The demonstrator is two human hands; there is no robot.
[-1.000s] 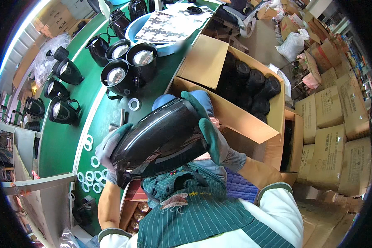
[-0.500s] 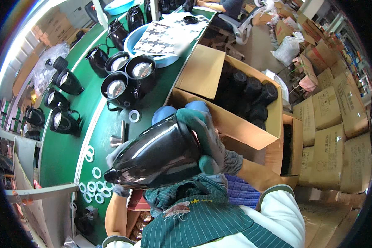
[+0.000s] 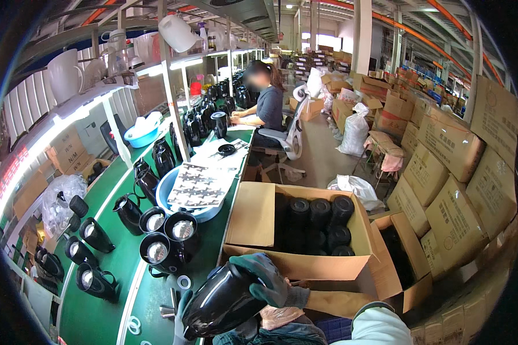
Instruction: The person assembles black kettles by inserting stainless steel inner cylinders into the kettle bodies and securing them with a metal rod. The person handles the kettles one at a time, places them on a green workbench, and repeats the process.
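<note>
A glossy black jug (image 3: 221, 302) lies tilted between my two gloved hands, low in the picture. My right hand (image 3: 266, 279), in a grey and green glove, is wrapped over its upper right end. At its left side my left hand (image 3: 181, 316) grips it, mostly hidden behind the jug. Just beyond, on the green bench (image 3: 106, 305), stand black jugs with shiny silvery insides, the nearest one (image 3: 158, 253) upright. A white ring (image 3: 183, 282) and a small metal funnel-shaped piece (image 3: 168, 310) lie close to my left hand.
An open carton (image 3: 247, 221) with several black cylindrical pieces stands right of the bench. A blue basin (image 3: 204, 215) with patterned sheets over it sits on the bench. Farther back a co-worker (image 3: 267, 106) sits at the bench. Stacked cartons (image 3: 454, 213) line the right side.
My view has tilted up, so the far room and co-worker show more and my hands sit lower. Both hands still hold the jug, which looks more steeply tilted.
</note>
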